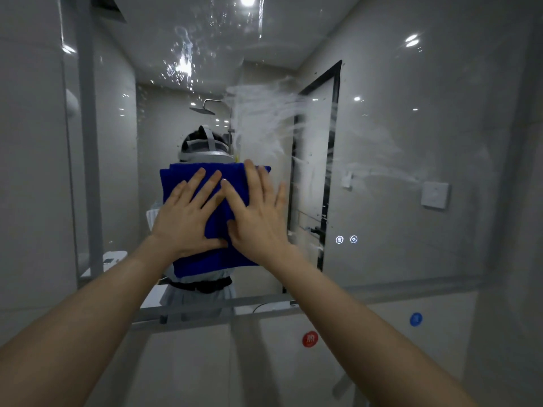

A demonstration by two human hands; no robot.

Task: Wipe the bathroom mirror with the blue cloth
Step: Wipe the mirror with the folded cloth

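Both flat on blue cloth (217, 259) | left hand (188, 218) | right hand (258, 212) | mirror (382, 142)

mirror (411, 245) | cloth (216, 259) was flat against centre | smears (273, 118) up right | droplets (182, 63) above | icons (339, 240) were lit

A bathroom: a large wall mirror (264, 69) with lit touch icons (339, 240) reflects a shower head (202, 110) and a black-framed door (316, 171); grey tiles (29, 201) surround it.
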